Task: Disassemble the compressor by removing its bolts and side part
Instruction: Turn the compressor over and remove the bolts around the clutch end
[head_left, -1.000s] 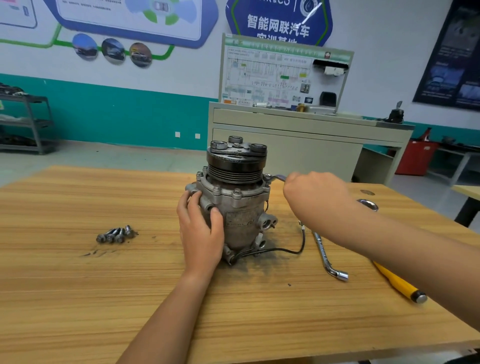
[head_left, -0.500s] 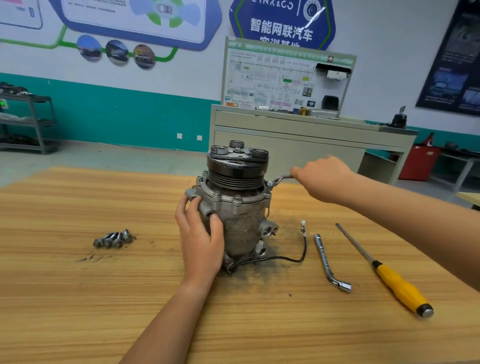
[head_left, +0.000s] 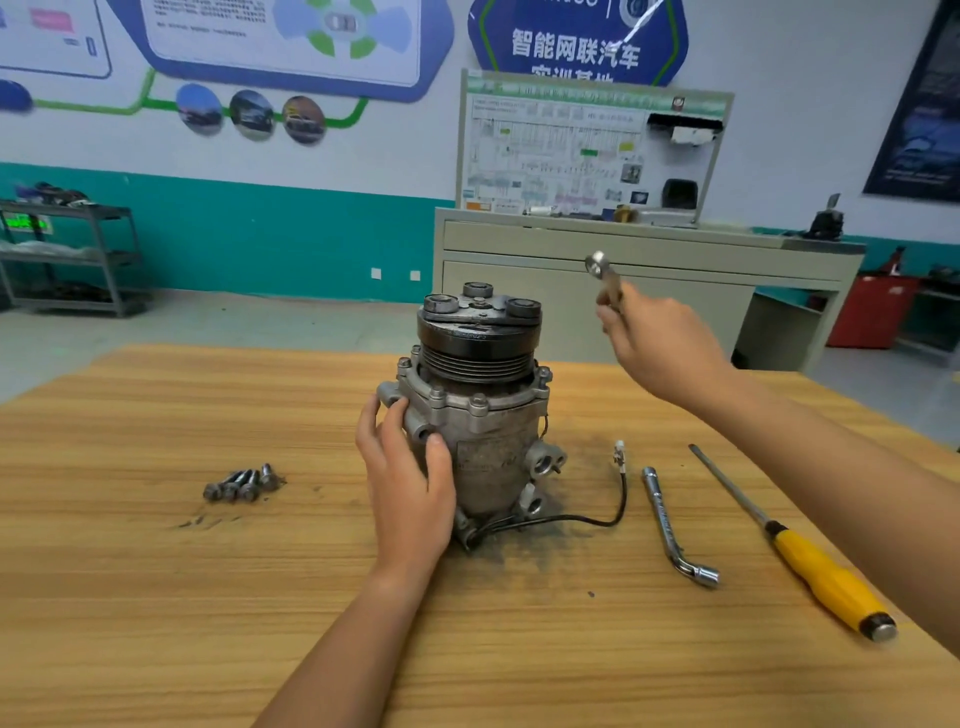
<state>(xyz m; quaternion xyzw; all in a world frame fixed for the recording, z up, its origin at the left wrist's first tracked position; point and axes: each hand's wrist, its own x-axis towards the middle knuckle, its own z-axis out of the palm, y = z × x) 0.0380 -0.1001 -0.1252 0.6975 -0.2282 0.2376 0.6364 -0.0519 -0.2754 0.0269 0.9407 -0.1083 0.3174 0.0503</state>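
The grey metal compressor (head_left: 488, 431) stands upright in the middle of the wooden table (head_left: 156, 597), black pulley on top, several bolts around its flange. My left hand (head_left: 408, 473) grips its left side, fingers wrapped round the housing. My right hand (head_left: 660, 348) is raised to the right of the pulley and holds a small wrench (head_left: 605, 278), its ring end pointing up, clear of the compressor. Several removed bolts (head_left: 241, 484) lie together on the table to the left.
An L-shaped socket wrench (head_left: 672, 525) and a yellow-handled screwdriver (head_left: 815, 564) lie on the table to the right. A black wire (head_left: 613, 499) trails from the compressor base. A grey cabinet with a wiring display board (head_left: 587, 150) stands behind the table.
My right hand has lifted the wrench off the flange bolt on the compressor's right side and raised it up and away. My left hand has stayed on the housing.
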